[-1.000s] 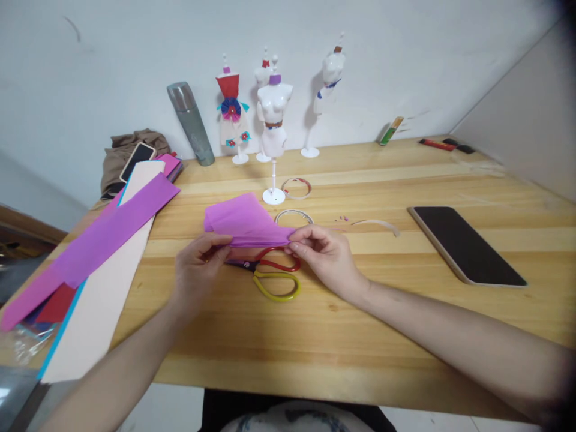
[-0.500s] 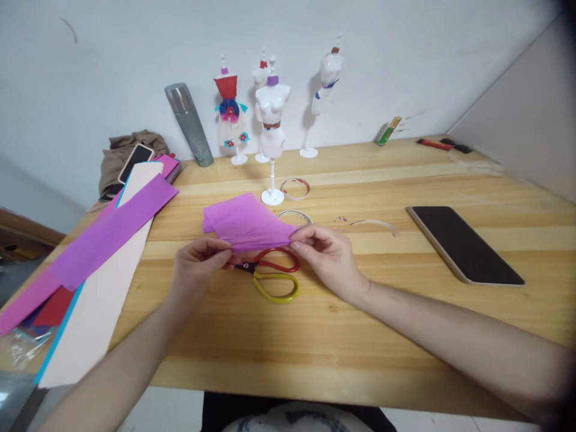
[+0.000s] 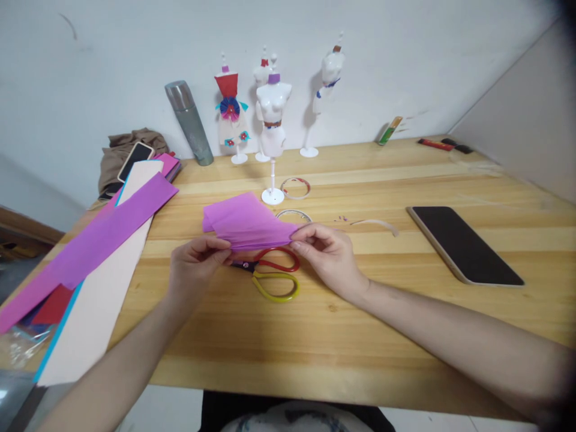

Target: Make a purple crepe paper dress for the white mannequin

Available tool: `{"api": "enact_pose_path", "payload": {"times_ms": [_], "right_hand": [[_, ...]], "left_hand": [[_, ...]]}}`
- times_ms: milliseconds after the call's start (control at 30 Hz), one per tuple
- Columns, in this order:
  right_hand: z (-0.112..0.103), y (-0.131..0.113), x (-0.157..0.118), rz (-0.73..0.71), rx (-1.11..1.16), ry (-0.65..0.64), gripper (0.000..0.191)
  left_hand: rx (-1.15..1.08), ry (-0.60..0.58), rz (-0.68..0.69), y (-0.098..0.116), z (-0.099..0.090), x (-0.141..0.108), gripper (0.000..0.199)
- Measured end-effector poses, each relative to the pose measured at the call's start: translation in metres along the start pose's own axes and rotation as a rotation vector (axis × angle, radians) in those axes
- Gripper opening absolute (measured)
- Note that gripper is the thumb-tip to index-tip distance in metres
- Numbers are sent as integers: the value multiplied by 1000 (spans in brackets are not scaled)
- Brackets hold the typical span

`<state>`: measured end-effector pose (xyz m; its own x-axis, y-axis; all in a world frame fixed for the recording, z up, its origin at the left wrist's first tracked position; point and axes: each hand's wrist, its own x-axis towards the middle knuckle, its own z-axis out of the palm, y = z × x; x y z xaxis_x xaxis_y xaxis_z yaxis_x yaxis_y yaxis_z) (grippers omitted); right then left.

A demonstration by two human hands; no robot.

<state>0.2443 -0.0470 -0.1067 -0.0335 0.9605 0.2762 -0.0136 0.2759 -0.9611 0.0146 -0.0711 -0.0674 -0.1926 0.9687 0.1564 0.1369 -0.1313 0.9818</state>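
Observation:
A piece of purple crepe paper (image 3: 249, 221) is stretched between my two hands, its near edge gathered into folds. My left hand (image 3: 198, 261) pinches the left end of that edge between thumb and fingers. At the right end, my right hand (image 3: 327, 252) is closed on the paper in a pinch. Scissors with one red and one yellow handle (image 3: 276, 288) lie just below the paper; their blades are partly hidden by my left hand. Behind the paper stands a small white mannequin (image 3: 273, 102) with a purple neck band and a brown waist band.
More mannequins, one in a red top (image 3: 227, 87), stand by the wall beside a flask (image 3: 189, 123). Purple and white paper strips (image 3: 117, 231) cover the left side. Two tape rolls, one with red marks (image 3: 296, 188), lie mid-table. A black-screened tablet (image 3: 465, 246) is at right.
My left hand has shifted very slightly left along the paper's edge. Both hands keep their pinch, and the paper is held almost still.

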Motion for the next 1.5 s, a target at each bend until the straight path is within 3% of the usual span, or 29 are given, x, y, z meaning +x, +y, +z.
{"api": "enact_pose_path", "payload": {"times_ms": [400, 633, 1033, 1333, 1500], "right_hand": [[1, -3, 0, -36, 58, -15, 10], [0, -5, 0, -13, 32, -22, 15], [0, -3, 0, 54, 25, -12, 23], [0, -1, 1, 101, 59, 22, 21], [-1, 1, 1, 57, 62, 5, 14]], "left_hand": [[-44, 28, -89, -3, -5, 2, 11], [-66, -25, -115, -2, -5, 3, 11], [-17, -80, -57, -8, -7, 3, 9], [-29, -75, -57, -6, -4, 1, 8], [-37, -60, -36, -4, 1, 1, 14]]}}
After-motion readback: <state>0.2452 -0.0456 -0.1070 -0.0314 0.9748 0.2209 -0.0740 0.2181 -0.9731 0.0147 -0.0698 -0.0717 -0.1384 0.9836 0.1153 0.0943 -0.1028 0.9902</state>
